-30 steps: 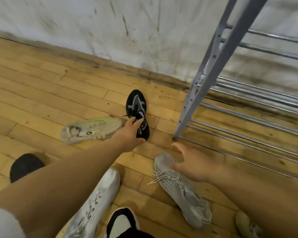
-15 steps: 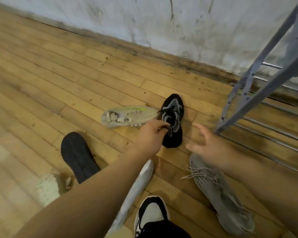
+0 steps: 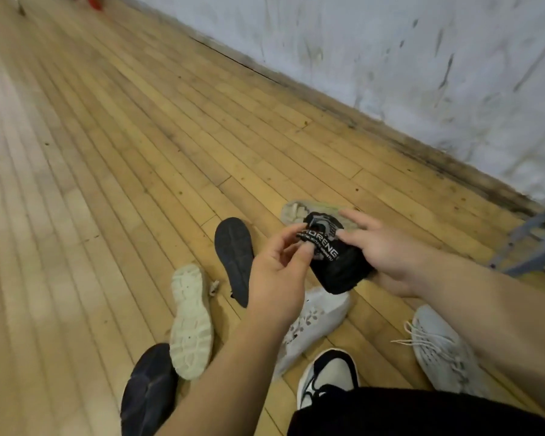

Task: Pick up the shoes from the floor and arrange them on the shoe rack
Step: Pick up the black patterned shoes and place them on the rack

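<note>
- Centre right of the frame, above the wooden plank floor (image 3: pixel 107 158), a black knit sneaker with white lettering (image 3: pixel 334 265) is held between two hands, clear of the boards.
- The left hand (image 3: pixel 277 281) has its thumb and fingertips curled in, pinching the sneaker's near edge by the lettering.
- The right hand (image 3: pixel 390 253) clasps it from the right side, with fingers laid across the top and the rest of the hand underneath.
- Just behind the held sneaker lies a pale greenish sneaker (image 3: pixel 291 212), partly hidden.
- Left of the hands are a dark charcoal shoe (image 3: pixel 235 247) and a cream shoe turned lugged-sole-up (image 3: pixel 191 322). A navy shoe (image 3: pixel 148 391) sits at the bottom.
- Below the hands are a white perforated foam shoe (image 3: pixel 318 316) and a black-and-white sneaker (image 3: pixel 328 372). A white lace-up mesh sneaker (image 3: pixel 438 350) lies lower right.
- A grey metal shoe rack (image 3: pixel 529 247) pokes in at the right edge, below the scuffed white wall (image 3: pixel 390 58).
</note>
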